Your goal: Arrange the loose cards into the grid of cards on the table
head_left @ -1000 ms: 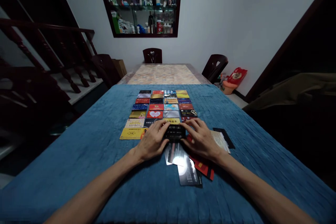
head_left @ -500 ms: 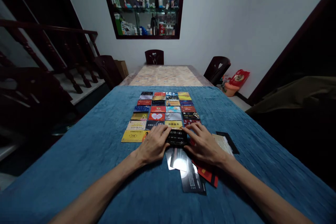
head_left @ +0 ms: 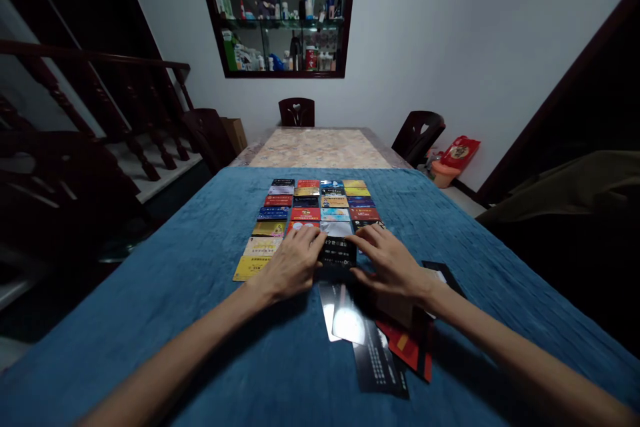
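On the left lies a yellow card; beside it the left hand pinches one edge of a black card, a dark rectangle with pale lettering, held between both hands; the right hand pinches the opposite edge, thumb below; red card nearer me.

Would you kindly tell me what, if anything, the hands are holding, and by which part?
A black card is held by its two opposite ends: the left hand has its left end, the right hand its right end.
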The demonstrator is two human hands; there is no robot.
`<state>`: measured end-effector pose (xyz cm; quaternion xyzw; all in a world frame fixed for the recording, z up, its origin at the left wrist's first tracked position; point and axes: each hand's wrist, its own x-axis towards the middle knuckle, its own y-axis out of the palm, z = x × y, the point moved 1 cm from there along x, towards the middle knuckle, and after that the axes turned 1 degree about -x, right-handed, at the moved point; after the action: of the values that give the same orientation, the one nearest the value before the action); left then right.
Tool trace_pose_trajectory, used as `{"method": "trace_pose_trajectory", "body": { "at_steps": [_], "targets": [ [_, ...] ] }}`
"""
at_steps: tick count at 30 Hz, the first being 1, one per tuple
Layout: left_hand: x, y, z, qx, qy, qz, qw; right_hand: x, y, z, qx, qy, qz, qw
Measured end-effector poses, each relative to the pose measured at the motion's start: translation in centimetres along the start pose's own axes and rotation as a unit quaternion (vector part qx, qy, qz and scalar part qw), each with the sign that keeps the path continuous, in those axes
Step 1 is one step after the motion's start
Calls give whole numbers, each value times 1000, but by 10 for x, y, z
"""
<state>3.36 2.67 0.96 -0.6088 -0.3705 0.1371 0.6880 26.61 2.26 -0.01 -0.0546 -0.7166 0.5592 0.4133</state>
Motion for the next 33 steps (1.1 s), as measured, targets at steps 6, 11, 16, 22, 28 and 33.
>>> {"method": "trace_pose_trajectory", "body": {
  "at_steps": [6,11,16,22,28,33],
  "targets": [
    [16,-14,42,29,-13,38,999,47,13,-24,23,-28,17,999],
    [27,-19,87,34,-16,39,999,91,36,-47,32,-52,27,998],
    [41,-15,134,7,-17,32,999,133,59,-72,43,-46,57,996],
    [58,-5,184,-30,-61,27,997,177,85,-95,54,-21,90,994],
    [73,3,224,-37,-96,38,994,212,109,-110,65,20,114,991],
    [90,10,249,-21,-136,55,989,236,126,-121,61,50,132,988]
  ]
}}
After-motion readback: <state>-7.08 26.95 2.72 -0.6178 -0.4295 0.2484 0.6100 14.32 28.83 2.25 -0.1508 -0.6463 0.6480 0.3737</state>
